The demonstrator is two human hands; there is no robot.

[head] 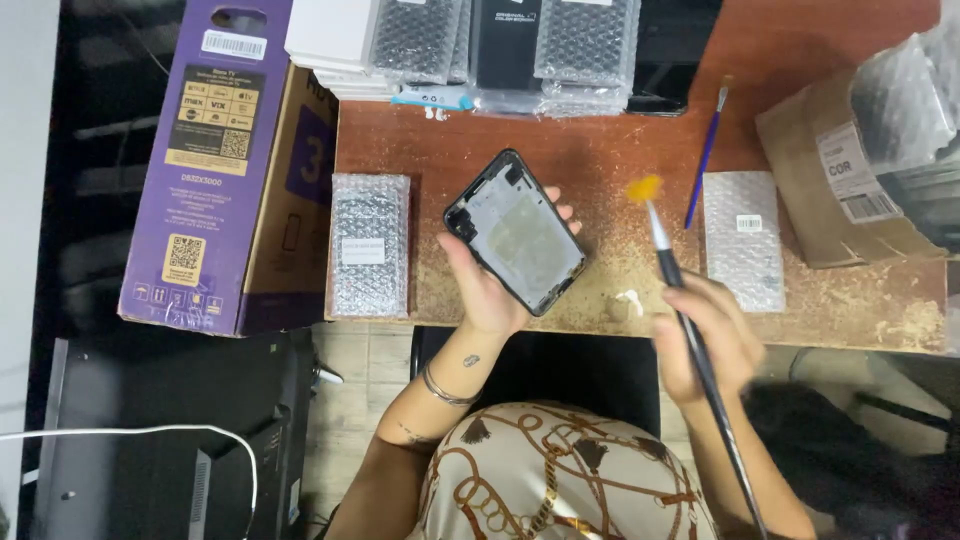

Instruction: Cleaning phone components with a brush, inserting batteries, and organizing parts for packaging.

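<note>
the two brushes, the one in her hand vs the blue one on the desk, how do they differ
The brush in the right hand has a black handle and orange bristles; the blue brush has a blue handle, and its tip is too small to tell. The black-handled one is held above the desk, bristles up beside the phone frame in the left hand; the blue one lies untouched. The black-handled one looks longer. Both are slim, with bristles pointing away from the person.

A phone repair workshop: bubble-wrapped parts packets point(370, 243) lie on the worn wooden counter point(600, 150), stacked boxed parts point(505, 45) along its far edge.
</note>
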